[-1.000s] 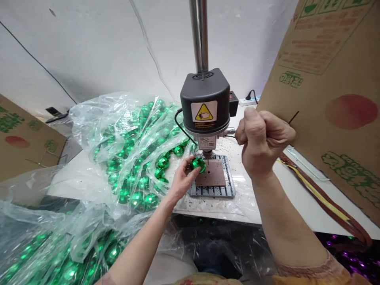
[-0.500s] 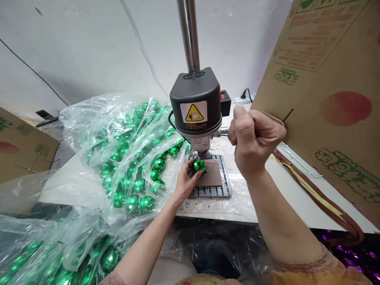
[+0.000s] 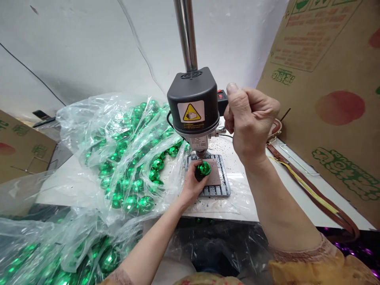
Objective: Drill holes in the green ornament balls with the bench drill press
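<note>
A shiny green faceted ball ornament is held between the thumb and fingers of my left hand, just under the chuck of a small black drill press. The ball is over a brown pad on the slotted metal base. To the right of the machine head, my right hand is raised and closed round the press's feed handle, which the fingers mostly hide. A metal hub leads from the press towards that hand. Dark shavings lie around the base.
Clear plastic bags hold many green balls to the left. A large cardboard box stands at right, with a brown strap before it. Another box is at far left. Purple shiny pieces show at lower right.
My left hand has moved right with the green ball, bringing it under the chuck. My right fist has risen beside the machine head. The view has shifted slightly.
</note>
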Demonstrator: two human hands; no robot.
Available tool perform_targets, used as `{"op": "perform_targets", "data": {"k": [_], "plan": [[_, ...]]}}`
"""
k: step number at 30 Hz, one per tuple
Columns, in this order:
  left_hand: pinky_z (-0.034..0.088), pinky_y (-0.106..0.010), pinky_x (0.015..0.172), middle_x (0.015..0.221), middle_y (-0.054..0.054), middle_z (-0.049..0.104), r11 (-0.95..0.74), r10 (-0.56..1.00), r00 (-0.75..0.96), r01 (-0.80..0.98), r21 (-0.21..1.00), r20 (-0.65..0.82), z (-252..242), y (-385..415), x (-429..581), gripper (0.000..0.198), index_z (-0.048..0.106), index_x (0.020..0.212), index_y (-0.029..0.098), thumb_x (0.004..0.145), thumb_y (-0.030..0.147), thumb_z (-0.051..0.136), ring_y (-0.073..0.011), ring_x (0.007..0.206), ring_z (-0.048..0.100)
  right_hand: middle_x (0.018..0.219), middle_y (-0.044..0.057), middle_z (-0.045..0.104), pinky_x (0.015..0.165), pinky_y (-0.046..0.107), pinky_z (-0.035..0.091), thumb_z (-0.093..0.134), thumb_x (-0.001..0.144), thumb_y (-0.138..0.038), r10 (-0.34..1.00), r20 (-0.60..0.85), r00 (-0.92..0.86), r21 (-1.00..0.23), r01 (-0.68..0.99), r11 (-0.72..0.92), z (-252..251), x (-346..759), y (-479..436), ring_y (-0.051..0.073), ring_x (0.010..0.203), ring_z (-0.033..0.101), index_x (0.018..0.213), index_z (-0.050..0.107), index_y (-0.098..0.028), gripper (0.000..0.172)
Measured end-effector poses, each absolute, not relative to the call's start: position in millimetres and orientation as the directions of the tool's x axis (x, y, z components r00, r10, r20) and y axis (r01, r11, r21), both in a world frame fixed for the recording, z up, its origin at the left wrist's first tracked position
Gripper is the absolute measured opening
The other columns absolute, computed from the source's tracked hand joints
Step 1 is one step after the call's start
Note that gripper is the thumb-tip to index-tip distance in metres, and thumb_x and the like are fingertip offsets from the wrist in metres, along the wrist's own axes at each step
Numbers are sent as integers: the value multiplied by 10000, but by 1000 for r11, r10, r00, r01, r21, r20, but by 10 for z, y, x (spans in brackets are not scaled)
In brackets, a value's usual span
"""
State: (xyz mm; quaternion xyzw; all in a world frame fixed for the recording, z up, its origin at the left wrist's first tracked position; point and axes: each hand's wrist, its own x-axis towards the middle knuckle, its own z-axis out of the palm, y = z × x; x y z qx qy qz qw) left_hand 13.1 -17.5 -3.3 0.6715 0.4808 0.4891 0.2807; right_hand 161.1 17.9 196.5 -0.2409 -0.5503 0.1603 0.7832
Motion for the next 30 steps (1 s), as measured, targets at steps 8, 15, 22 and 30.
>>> {"op": "perform_targets", "data": {"k": [8, 15, 22, 30], "plan": [[492, -386, 969, 1159, -76, 648, -279, 956, -16, 254, 926, 292, -8, -216, 183, 428, 563, 1192, 215, 810, 302, 737, -229, 1088, 622, 484, -65, 277, 427, 250, 205, 589, 914, -281, 551, 769, 325, -585, 11, 811, 1980, 1624, 111, 25, 411, 281, 493, 362, -182, 489], [481, -380, 995, 1194, -84, 638, -261, 962, -23, 202, 944, 271, -23, -216, 188, 457, 563, 1190, 210, 794, 320, 763, -229, 1131, 608, 449, -61, 312, 445, 268, 211, 569, 923, -185, 447, 811, 376, -502, 57, 863, 1765, 1593, -51, 30, 417, 307, 476, 385, -172, 484], [475, -394, 1017, 1180, -82, 644, -266, 961, -33, 176, 948, 275, -1, -226, 201, 457, 571, 1187, 211, 793, 330, 768, -228, 1129, 615, 459, -59, 284, 448, 267, 183, 562, 925, -208, 401, 825, 397, -450, 33, 893, 1559, 1576, -84, 22, 412, 307, 487, 349, -157, 490], [479, -410, 1014, 1170, -79, 652, -251, 963, -54, 187, 950, 265, 12, -228, 207, 453, 575, 1168, 216, 778, 323, 780, -238, 1127, 622, 457, -51, 267, 438, 280, 207, 543, 908, -186, 305, 868, 391, -364, 85, 928, 1368, 1591, -30, 42, 414, 275, 518, 240, -174, 494]]}}
